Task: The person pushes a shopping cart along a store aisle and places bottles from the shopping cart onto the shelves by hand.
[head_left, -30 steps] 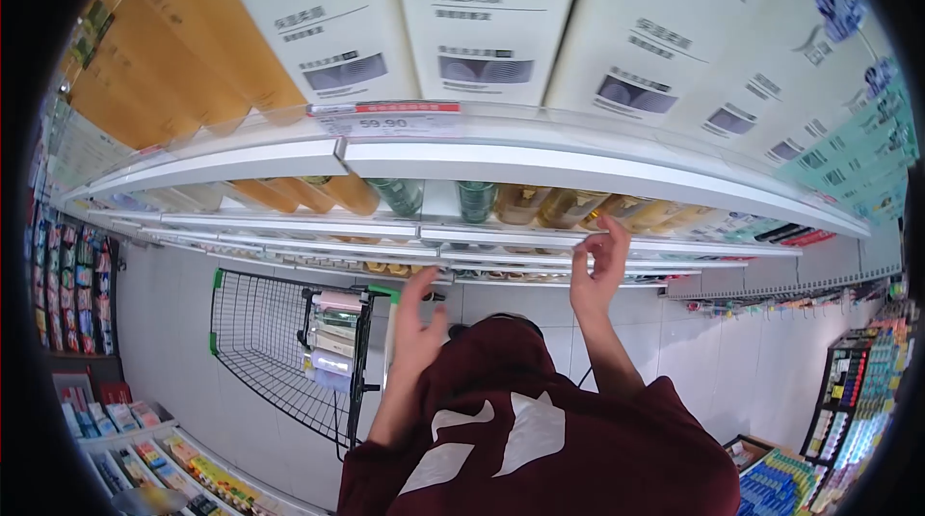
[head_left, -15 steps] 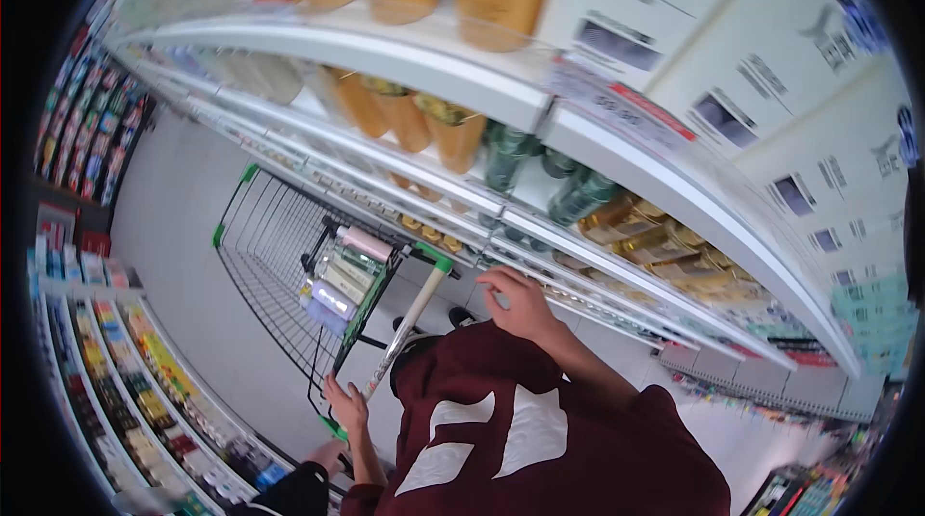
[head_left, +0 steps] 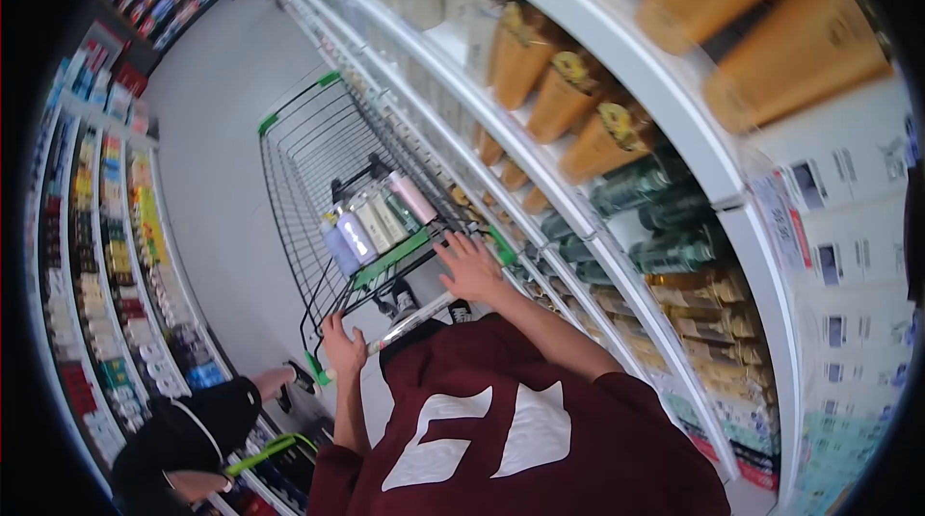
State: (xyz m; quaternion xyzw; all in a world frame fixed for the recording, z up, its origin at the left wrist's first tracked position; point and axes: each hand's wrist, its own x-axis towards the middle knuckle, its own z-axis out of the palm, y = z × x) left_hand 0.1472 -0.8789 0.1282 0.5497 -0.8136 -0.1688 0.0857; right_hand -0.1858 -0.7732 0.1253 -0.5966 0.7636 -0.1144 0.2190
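Observation:
My left hand (head_left: 343,344) is at the left end of the shopping cart's handle (head_left: 416,320), with its thumb and fingers apart. My right hand (head_left: 470,267) is over the handle's right part, fingers spread and palm down; whether it touches the bar I cannot tell. Beyond the handle stretches the wire shopping cart (head_left: 289,190) with green corners. Near its handle end stand several bottles: a purple pump bottle (head_left: 355,238), pale bottles (head_left: 385,217), a dark green one (head_left: 404,212) and a pink one (head_left: 412,196).
Shelves (head_left: 578,203) close on my right carry orange tubes (head_left: 554,92), green bottles (head_left: 674,251) and amber bottles (head_left: 703,309). Another person in black (head_left: 198,429) is at lower left beside a green handle (head_left: 270,453). More stocked shelves (head_left: 145,256) line the left; grey floor (head_left: 217,131) runs between.
My view has turned, so the cart now points further up and the right shelves look steeper. My right hand has moved from beside the handle to over it. The other person shows more fully.

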